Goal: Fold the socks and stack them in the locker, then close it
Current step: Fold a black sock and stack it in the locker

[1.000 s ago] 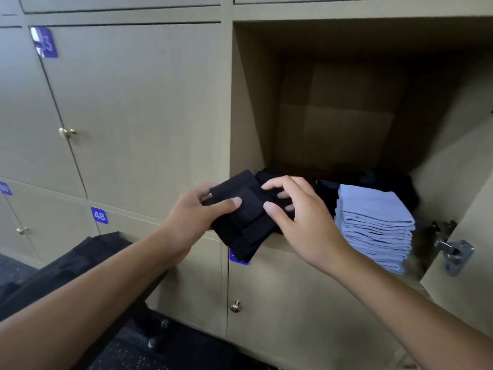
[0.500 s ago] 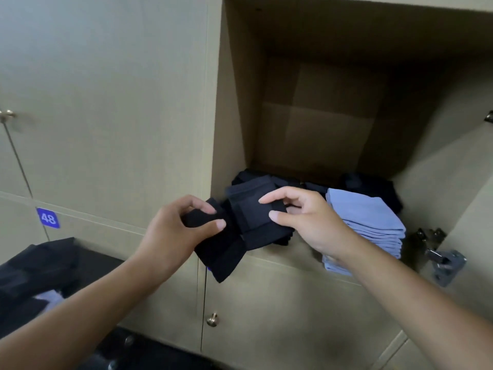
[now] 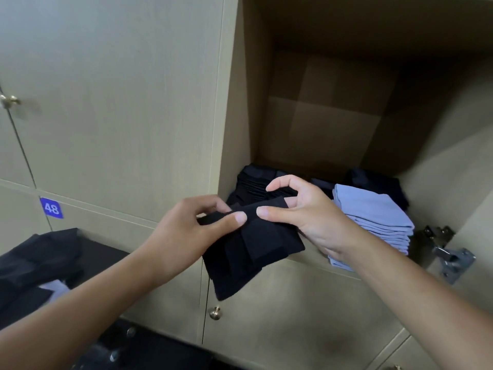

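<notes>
Black folded sock (image 3: 250,244) now drawn back from locker (image 3: 232,102) | left hand (image 3: 186,231), right hand (image 3: 306,217) grips pinching it | stacking pending

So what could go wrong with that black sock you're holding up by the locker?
The black sock is pinched only at its top edge by the left hand and right hand, and its folded layers hang loose below, so the fold might come undone. It's held outside the locker's front edge, so a slipped grip would likely drop it to the floor. Setting it down carelessly could nudge the overhanging blue sock stack.
</notes>
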The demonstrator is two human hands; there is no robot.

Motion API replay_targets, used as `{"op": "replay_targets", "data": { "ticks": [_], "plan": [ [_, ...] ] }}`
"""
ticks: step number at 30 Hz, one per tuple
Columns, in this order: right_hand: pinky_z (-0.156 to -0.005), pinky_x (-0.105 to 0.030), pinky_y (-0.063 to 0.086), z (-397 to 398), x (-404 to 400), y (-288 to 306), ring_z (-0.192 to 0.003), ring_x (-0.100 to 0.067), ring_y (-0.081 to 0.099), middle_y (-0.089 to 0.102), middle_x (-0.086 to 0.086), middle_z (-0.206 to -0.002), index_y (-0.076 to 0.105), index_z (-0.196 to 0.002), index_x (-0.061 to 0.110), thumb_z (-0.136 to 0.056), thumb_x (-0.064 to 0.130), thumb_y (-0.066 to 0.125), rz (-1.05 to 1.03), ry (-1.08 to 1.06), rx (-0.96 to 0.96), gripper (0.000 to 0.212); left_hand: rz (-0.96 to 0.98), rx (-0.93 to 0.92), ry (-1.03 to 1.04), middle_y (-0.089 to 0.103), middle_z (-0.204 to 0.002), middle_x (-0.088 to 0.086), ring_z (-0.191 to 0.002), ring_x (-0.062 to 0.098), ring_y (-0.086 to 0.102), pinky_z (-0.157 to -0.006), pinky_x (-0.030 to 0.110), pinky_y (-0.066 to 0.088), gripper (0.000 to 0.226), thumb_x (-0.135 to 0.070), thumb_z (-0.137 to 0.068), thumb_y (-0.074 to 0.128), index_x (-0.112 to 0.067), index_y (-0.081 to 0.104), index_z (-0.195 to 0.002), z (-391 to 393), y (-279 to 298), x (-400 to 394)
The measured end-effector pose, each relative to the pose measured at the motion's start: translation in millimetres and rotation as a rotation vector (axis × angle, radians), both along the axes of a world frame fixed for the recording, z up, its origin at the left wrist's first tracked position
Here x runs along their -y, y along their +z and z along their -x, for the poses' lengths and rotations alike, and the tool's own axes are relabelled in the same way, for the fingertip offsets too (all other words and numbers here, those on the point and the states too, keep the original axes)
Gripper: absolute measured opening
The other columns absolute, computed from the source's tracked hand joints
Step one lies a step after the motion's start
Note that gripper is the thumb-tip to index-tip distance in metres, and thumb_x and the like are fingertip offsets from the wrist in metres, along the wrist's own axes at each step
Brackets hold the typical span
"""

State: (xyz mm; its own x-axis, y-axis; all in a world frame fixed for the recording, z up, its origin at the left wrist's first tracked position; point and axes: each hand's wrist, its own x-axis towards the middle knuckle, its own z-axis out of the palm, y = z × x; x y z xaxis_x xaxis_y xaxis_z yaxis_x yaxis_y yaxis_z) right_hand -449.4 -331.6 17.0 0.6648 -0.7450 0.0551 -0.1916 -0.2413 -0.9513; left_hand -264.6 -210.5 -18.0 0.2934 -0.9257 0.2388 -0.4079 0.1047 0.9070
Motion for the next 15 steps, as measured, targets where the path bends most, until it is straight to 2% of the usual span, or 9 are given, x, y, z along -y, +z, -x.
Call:
{"op": "replay_targets", "data": {
  "ticks": [2,3,5,6,10,12,15],
  "plan": [
    [-0.093,-0.051,0.057,-4.3,-2.8,-2.6,-0.093,-0.031,0.075,0.078,-0.01,-0.099,0.059,-0.117,0.025,-0.079,0.019,0.086,-0.025,-0.025,0.03,0.047,-0.015,-0.036,-0.011,0.071,-0.083,0.01,-0.076,0.028,0.068,-0.072,0.038,0.051,0.028,-0.038,-0.089,0.074,-0.013,0.068,-0.077,2.3,-1.7,0.0],
    [-0.096,-0.052,0.056,-6.9,-3.8,-6.1,-0.096,-0.029,0.075,0.078,-0.008,-0.102,0.059,-0.118,0.027,-0.076,0.023,0.088,-0.052,-0.068,0.059,0.051,-0.016,-0.073,0.008,0.07,-0.083,0.014,-0.07,0.024,0.066,-0.069,0.034,0.049,0.028,-0.034,-0.091,0.073,-0.011,0.067,-0.076,3.2,-3.1,0.1],
    [-0.101,-0.053,0.053,-12.2,-5.6,-15.0,-0.103,-0.025,0.073,0.076,-0.005,-0.109,0.058,-0.118,0.031,-0.068,0.033,0.091,-0.136,-0.179,0.137,0.06,-0.013,-0.169,0.077,0.069,-0.083,0.018,-0.066,0.016,0.062,-0.065,0.029,0.047,0.029,-0.03,-0.094,0.07,-0.005,0.066,-0.08,3.6,-6.5,-0.1],
    [-0.102,-0.052,0.052,-14.0,-7.2,-19.3,-0.105,-0.025,0.072,0.076,-0.006,-0.11,0.056,-0.119,0.031,-0.068,0.032,0.089,-0.185,-0.204,0.18,0.06,-0.01,-0.216,0.114,0.07,-0.083,0.019,-0.066,0.016,0.061,-0.063,0.027,0.046,0.03,-0.029,-0.095,0.069,-0.003,0.065,-0.081,3.1,-8.2,-0.1],
    [-0.094,-0.037,0.058,-15.7,-21.7,-25.2,-0.095,-0.024,0.075,0.074,-0.018,-0.104,0.049,-0.122,0.022,-0.089,0.006,0.075,-0.344,-0.137,0.267,0.045,0.018,-0.319,0.221,0.071,-0.084,0.02,-0.065,0.018,0.06,-0.064,0.033,0.047,0.031,-0.029,-0.096,0.069,-0.001,0.064,-0.084,-2.5,-13.5,1.7],
    [-0.093,-0.036,0.059,-17.5,-28.5,-24.9,-0.091,-0.022,0.075,0.071,-0.02,-0.101,0.051,-0.118,0.015,-0.092,0.004,0.071,-0.362,-0.109,0.27,0.035,0.03,-0.338,0.251,0.073,-0.083,0.018,-0.064,0.018,0.062,-0.064,0.034,0.048,0.029,-0.028,-0.096,0.069,-0.002,0.066,-0.083,-3.8,-14.8,2.9],
    [-0.095,-0.039,0.058,-20.7,-32.6,-28.6,-0.084,-0.021,0.075,0.071,-0.011,-0.089,0.058,-0.102,0.014,-0.093,0.006,0.07,-0.308,-0.132,0.222,0.016,0.028,-0.353,0.25,0.073,-0.083,0.018,-0.064,0.017,0.062,-0.064,0.033,0.049,0.029,-0.029,-0.096,0.069,-0.003,0.066,-0.083,-2.6,-15.9,4.0]
  ]
}}
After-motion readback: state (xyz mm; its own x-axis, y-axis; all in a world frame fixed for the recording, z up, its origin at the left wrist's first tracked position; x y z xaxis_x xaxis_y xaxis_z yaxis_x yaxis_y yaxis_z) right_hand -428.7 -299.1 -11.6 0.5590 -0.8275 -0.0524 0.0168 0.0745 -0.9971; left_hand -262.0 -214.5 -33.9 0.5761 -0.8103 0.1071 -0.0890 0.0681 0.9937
